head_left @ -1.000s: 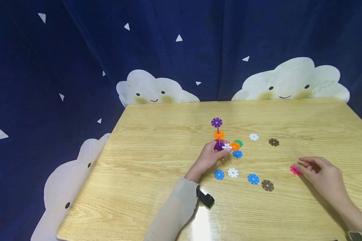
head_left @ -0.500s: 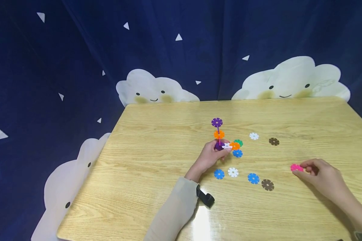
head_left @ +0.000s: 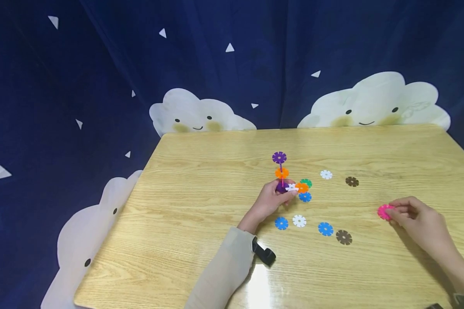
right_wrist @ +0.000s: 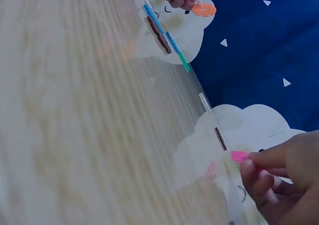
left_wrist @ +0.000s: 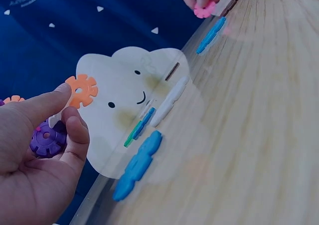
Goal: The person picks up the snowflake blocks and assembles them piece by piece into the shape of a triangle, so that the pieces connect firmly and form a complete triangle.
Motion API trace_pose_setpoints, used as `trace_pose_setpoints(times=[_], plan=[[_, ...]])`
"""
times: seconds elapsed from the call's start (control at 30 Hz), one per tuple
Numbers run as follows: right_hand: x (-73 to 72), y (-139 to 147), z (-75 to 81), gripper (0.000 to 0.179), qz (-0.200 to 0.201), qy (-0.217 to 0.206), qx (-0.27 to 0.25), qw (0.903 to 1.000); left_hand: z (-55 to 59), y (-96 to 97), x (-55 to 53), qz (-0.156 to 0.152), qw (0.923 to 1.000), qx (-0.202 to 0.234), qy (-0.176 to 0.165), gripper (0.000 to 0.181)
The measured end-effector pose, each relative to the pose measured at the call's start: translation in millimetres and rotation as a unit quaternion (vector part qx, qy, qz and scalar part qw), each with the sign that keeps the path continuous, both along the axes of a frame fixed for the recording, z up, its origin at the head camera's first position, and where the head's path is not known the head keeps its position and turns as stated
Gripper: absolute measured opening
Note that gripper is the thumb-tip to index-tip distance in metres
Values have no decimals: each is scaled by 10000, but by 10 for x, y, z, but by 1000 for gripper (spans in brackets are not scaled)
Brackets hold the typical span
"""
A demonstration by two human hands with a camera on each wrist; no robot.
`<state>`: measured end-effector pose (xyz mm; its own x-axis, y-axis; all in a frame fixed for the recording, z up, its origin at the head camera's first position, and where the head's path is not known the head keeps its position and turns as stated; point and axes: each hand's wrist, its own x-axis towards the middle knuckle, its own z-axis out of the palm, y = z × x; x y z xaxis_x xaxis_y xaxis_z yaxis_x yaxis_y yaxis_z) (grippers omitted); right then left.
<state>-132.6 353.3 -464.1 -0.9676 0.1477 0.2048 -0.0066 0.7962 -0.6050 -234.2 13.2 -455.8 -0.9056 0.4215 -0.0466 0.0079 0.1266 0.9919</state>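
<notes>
My left hand [head_left: 268, 199] grips a joined build of slotted plastic discs near the table's middle. From its fingers a purple disc [head_left: 279, 157] and an orange disc [head_left: 282, 173] rise in a column, while a white disc and another orange disc [head_left: 302, 188] stick out to the right. In the left wrist view a dark purple disc [left_wrist: 48, 139] sits inside the curled fingers. To the right, my right hand [head_left: 425, 221] pinches a loose pink disc [head_left: 384, 212] by its edge between thumb and fingers, raised over the table.
Loose discs lie flat on the wooden table [head_left: 170, 223]: green [head_left: 306, 183], blue [head_left: 305, 197], white [head_left: 326, 174] and brown [head_left: 352, 181] behind. Nearer are blue [head_left: 281, 223], white [head_left: 299, 221], blue [head_left: 325, 229] and brown [head_left: 344, 237] ones. A navy curtain [head_left: 216, 64] hangs behind.
The pink disc has come up from the table in my right hand and shifted slightly to the right and away. My left hand and its build stay nearly still.
</notes>
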Motion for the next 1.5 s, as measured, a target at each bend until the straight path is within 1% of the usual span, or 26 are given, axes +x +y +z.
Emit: trace_pose_setpoints(times=[0.17,0.23,0.33,0.37,0.5,0.6,0.67,0.77,0.8,0.93,1.03,1.1,1.23,1.5], plan=[[-2,0,34,37,-312,-382,-541,9973,7,0,-5,-44,10000,-24,-4,32],[-9,-8,44,40,-420,-507,-784,9947,2,0,-8,-54,10000,-26,-12,32],[-19,-32,60,43,-597,-705,-1014,9905,-12,0,-10,-63,10000,-37,-15,32],[-24,-42,63,42,-654,-753,-1064,9893,-15,0,-9,-67,10000,-31,-15,31],[-37,-84,83,24,-783,-847,-1417,9832,-13,2,-2,-72,10000,-29,-19,31],[-51,-125,99,13,-746,-772,-1754,9786,-2,3,3,-69,10000,-21,-20,31],[-64,-160,110,9,-709,-715,-1955,9755,-1,3,3,-64,10000,-30,-11,31],[-99,-222,124,2,-650,-682,-2381,9667,2,4,4,-57,10000,-59,13,31],[-110,-246,128,3,-636,-684,-2468,9646,1,4,5,-53,10000,-76,20,31],[-151,-338,155,9,-495,-762,-3008,9494,-2,6,9,-44,9999,-96,42,30],[-172,-412,174,10,-389,-798,-3375,9371,-7,6,11,-53,9999,-87,62,30],[-184,-465,181,9,-343,-790,-3478,9336,-11,7,13,-62,9999,-85,74,30],[-216,-584,185,7,-210,-795,-3873,9183,-18,6,10,-72,9999,-115,102,31],[-302,-849,157,8,269,-626,-5030,8616,-15,4,5,-108,9996,-220,137,30]])
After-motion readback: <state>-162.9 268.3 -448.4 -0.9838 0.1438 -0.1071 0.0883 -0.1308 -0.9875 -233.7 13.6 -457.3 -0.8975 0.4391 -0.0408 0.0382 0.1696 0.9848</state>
